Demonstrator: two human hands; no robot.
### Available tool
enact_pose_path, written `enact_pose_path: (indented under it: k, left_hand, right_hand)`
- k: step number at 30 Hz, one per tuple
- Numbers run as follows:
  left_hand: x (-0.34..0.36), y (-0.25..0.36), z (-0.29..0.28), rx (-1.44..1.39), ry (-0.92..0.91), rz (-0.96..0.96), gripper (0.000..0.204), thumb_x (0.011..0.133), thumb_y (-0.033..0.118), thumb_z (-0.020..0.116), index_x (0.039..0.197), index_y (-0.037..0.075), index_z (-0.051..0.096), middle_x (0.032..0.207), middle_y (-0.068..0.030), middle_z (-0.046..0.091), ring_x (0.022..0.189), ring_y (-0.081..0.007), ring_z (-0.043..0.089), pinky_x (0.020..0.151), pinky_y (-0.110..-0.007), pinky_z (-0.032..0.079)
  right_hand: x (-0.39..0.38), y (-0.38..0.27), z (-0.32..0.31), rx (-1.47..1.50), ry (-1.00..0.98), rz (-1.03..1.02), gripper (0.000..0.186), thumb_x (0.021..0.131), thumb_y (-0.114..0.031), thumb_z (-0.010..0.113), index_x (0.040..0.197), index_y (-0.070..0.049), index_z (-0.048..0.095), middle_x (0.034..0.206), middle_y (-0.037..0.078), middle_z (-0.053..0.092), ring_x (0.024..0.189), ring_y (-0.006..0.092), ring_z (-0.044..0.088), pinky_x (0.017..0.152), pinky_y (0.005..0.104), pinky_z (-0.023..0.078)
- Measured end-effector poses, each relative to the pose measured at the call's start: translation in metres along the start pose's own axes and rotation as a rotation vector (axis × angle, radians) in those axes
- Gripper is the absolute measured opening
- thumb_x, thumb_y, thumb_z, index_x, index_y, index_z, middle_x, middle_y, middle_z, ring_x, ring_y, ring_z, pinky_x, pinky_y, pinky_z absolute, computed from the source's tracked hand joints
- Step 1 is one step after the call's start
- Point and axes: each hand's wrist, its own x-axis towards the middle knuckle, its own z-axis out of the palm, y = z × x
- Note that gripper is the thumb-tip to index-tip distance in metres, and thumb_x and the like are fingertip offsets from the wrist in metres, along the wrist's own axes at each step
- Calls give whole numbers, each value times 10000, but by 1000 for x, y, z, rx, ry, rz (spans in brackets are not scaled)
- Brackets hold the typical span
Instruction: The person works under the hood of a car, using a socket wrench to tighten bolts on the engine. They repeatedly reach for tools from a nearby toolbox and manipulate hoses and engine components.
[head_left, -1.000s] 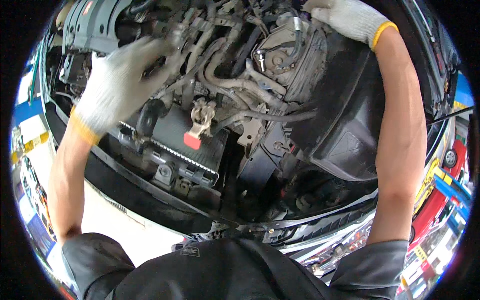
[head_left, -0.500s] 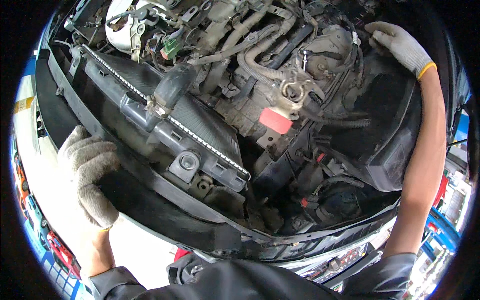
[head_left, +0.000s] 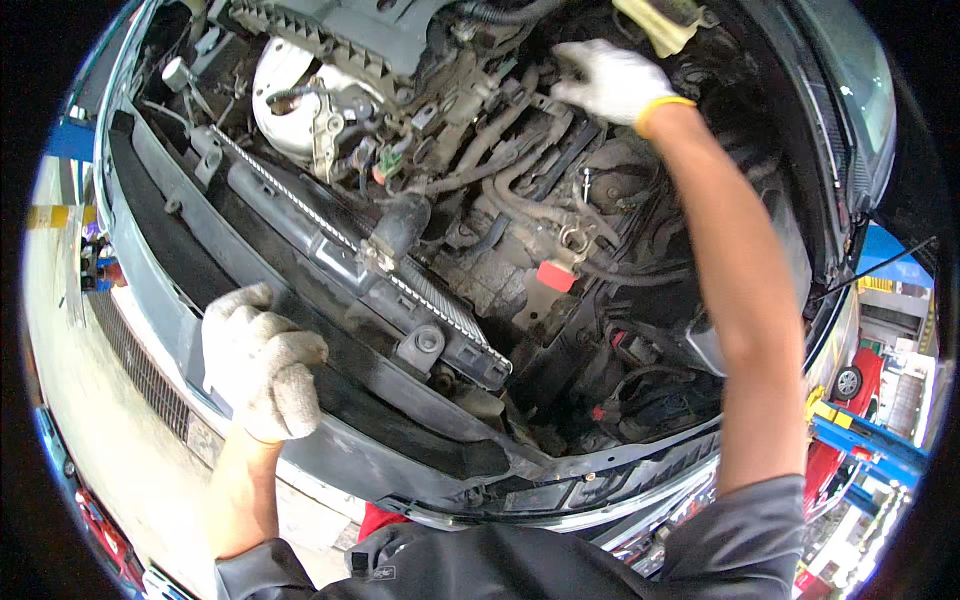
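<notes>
My left hand (head_left: 262, 365), in a pale knit glove, is over the car's front panel (head_left: 355, 400). Its fingers are curled in, and its palm is hidden. My right hand (head_left: 612, 82), gloved with a yellow cuff, reaches over the rear of the engine bay near hoses and pipes (head_left: 510, 130). Thumb and fingers stand apart there, with nothing visible between them. A small shiny metal rod (head_left: 587, 185) stands upright below that hand. Nearer to me are a round metal ring fitting (head_left: 573, 238) and a flat red piece (head_left: 555, 277).
The radiator (head_left: 440, 300) runs diagonally along the front, with a black hose (head_left: 402, 228) joining it. A grey engine cover (head_left: 370, 35) and a yellowish piece (head_left: 662, 25) lie at the back. Outside at right are a blue lift arm (head_left: 860, 445) and a red car (head_left: 858, 377).
My right hand has moved left from the bay's right side toward the rear middle. My left hand has shifted right. The view has moved, showing more of the bay's rear.
</notes>
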Motion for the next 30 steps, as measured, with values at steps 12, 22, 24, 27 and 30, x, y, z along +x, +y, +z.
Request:
enact_pose_path:
  k: [12,22,24,27,30]
  left_hand:
    - [0,-3,8,-27,49,-36,116,705,264,683,765,174,725,734,-38,639,814,-323,672,953,-507,589]
    - [0,0,-1,26,-59,-63,145,845,223,662,749,119,696,768,-75,643,993,-372,739,980,-495,563]
    - [1,0,3,-2,-49,-50,146,850,221,663,753,118,699,763,-78,642,994,-375,740,990,-492,564]
    - [-1,0,6,57,-45,-57,148,855,218,662,753,117,698,761,-79,648,995,-374,741,1006,-488,564]
    - [-1,3,6,54,-30,-57,155,864,219,657,754,118,698,772,-75,665,1000,-374,742,1014,-485,563]
  right_hand:
    - [-1,51,32,-217,-243,-73,412,980,-265,757,1337,-60,783,1423,181,765,1308,389,743,1120,495,602]
    - [-8,55,35,-65,-429,23,953,886,-182,927,1716,-121,461,1593,246,662,1463,425,644,1194,497,554]
    - [-14,67,85,-135,-294,6,976,891,-151,914,1742,-150,436,1567,224,686,1440,412,669,1181,504,580]
    - [-10,54,90,-141,-381,43,1139,878,-279,963,1806,-143,317,1709,235,554,1523,421,595,1245,483,524]
    - [-9,49,62,0,-404,78,1084,888,-294,944,1788,-143,359,1663,255,589,1507,428,605,1236,489,529]
